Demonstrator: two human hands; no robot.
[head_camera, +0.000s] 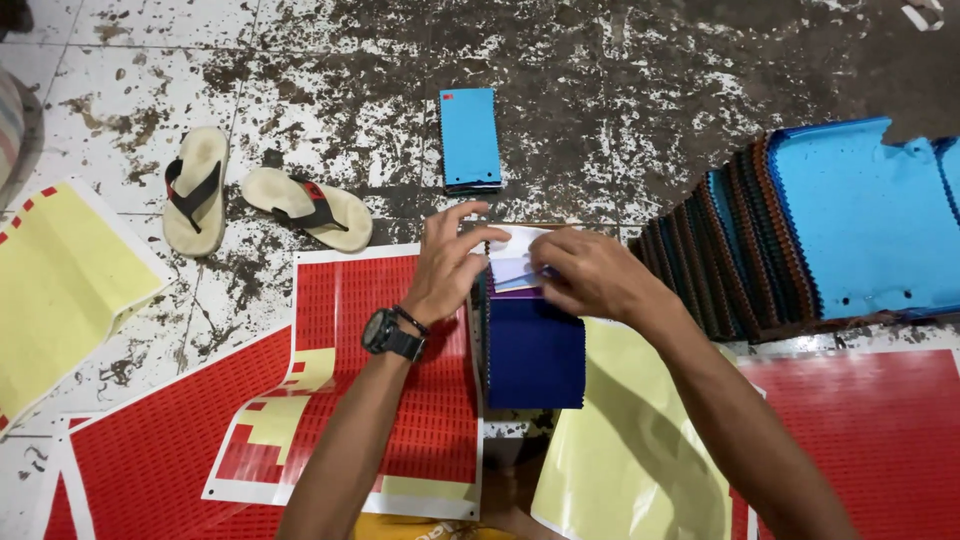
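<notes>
The left hand (447, 262), a black watch (388, 333) on its wrist, lay with fingers spread and curled loosely onto the top of a stack of fabric swatches (534, 350), steadying it. The right hand (590, 272) pinched a small white label (515, 255) at the stack's top edge, seemingly pressing it flat onto the navy top swatch. Under the left forearm lay a red sticker sheet (400, 400) with many labels already peeled off, kept within easy reach. Beyond the fingertips sat a finished blue swatch stack (469, 137); right of the right hand, fanned swatches (780, 240) waited. Sandals (260, 200) lay on the floor (620, 90), farther left.
</notes>
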